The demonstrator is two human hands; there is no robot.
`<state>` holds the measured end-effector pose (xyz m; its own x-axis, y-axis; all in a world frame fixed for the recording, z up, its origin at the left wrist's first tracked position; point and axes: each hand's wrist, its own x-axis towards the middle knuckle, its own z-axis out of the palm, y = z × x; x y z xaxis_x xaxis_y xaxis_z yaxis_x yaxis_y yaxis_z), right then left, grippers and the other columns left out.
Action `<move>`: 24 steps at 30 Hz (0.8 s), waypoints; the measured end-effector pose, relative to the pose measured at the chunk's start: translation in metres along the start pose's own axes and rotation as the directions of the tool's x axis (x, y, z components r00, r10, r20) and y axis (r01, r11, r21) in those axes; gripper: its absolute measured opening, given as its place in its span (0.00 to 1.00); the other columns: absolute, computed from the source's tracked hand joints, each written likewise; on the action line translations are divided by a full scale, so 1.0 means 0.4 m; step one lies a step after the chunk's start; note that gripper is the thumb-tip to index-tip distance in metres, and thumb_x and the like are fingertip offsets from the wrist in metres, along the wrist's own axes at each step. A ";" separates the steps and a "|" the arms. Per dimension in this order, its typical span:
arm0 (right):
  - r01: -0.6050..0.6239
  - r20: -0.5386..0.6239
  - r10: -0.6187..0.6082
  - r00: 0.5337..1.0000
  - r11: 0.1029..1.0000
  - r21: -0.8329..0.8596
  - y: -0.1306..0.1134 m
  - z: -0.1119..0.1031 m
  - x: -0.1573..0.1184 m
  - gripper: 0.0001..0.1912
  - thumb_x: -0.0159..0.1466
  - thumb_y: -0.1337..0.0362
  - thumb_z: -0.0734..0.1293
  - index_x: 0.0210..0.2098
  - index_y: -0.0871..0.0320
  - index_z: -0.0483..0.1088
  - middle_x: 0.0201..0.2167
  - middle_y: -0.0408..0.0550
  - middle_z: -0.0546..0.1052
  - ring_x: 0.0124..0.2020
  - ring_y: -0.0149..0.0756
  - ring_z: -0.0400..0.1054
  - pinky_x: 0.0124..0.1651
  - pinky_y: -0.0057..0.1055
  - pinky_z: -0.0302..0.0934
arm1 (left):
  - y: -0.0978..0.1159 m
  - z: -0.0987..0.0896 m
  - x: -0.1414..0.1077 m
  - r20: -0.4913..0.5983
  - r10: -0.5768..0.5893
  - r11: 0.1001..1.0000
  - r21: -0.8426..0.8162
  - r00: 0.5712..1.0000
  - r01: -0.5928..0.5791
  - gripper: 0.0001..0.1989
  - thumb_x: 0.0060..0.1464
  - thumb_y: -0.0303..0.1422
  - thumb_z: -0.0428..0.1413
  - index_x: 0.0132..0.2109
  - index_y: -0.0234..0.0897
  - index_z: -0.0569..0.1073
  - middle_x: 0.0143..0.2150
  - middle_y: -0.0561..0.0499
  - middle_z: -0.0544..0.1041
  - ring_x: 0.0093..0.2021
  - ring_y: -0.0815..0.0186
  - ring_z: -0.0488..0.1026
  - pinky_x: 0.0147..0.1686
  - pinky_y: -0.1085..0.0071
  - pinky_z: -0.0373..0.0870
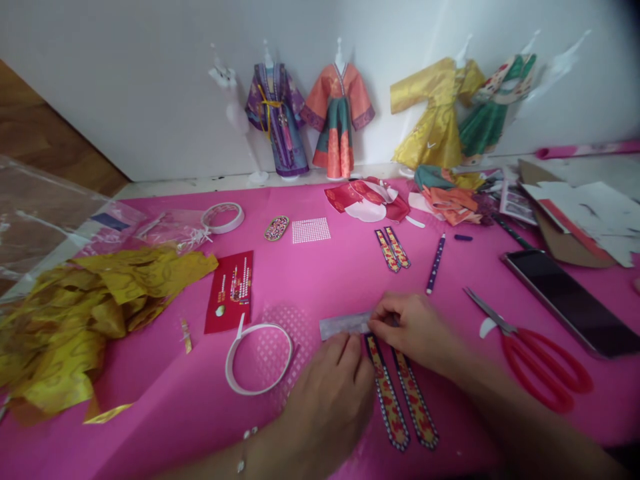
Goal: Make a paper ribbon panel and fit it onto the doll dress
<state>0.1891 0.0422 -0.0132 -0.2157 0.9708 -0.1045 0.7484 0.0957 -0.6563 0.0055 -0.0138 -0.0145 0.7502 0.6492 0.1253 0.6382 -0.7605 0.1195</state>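
Between five and six o'clock from view centre, grey strip (344,326) is pinched at right end by right hand (413,328). Near edge is met by left hand (333,383); whether gripped or pressed cannot be told. Strip best kept uncreased, tension light, long patterned bands (389,400) at five o'clock left undisturbed.

Pink tabletop (300,280) bears patterned strips (386,393), scissors (511,331) (red-handled), a phone (575,303).
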 end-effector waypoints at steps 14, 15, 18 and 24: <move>-0.011 -0.001 0.011 1.000 1.000 0.007 0.003 0.002 0.000 0.05 0.57 0.67 0.67 0.25 0.57 0.74 0.23 0.43 0.76 0.25 0.33 0.68 0.29 0.29 0.56 | -0.003 0.003 0.003 -0.042 -0.016 1.000 -0.020 0.999 0.016 0.13 0.57 0.24 0.52 0.49 0.26 0.73 0.46 0.38 0.79 0.47 0.50 0.77 0.46 0.54 0.78; -0.014 -0.003 0.014 1.000 1.000 0.009 0.003 0.002 0.000 0.05 0.57 0.67 0.67 0.25 0.57 0.74 0.23 0.43 0.76 0.25 0.33 0.67 0.28 0.29 0.56 | -0.004 0.002 0.004 -0.055 -0.013 1.000 -0.010 0.998 0.012 0.13 0.57 0.24 0.52 0.49 0.26 0.73 0.47 0.37 0.79 0.47 0.50 0.77 0.46 0.54 0.78; -0.020 -0.003 0.020 1.000 1.000 0.007 0.002 0.002 0.000 0.05 0.56 0.68 0.67 0.25 0.57 0.74 0.23 0.43 0.76 0.25 0.33 0.68 0.28 0.29 0.56 | -0.006 -0.003 0.005 -0.075 0.019 1.000 0.019 0.997 -0.018 0.13 0.57 0.23 0.51 0.48 0.25 0.73 0.47 0.37 0.79 0.46 0.50 0.77 0.46 0.55 0.79; -0.013 -0.016 0.013 1.000 1.000 0.011 0.002 0.004 0.001 0.05 0.56 0.68 0.67 0.25 0.57 0.74 0.23 0.43 0.77 0.25 0.34 0.68 0.28 0.30 0.56 | -0.009 0.011 0.003 -0.083 0.023 0.999 0.042 0.996 -0.020 0.15 0.59 0.24 0.49 0.51 0.23 0.72 0.51 0.35 0.78 0.49 0.50 0.76 0.48 0.55 0.77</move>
<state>0.1885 0.0424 -0.0152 -0.1963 0.9753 -0.1010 0.7444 0.0812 -0.6628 0.0050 -0.0102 -0.0191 0.7477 0.6301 0.2096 0.6301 -0.7729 0.0756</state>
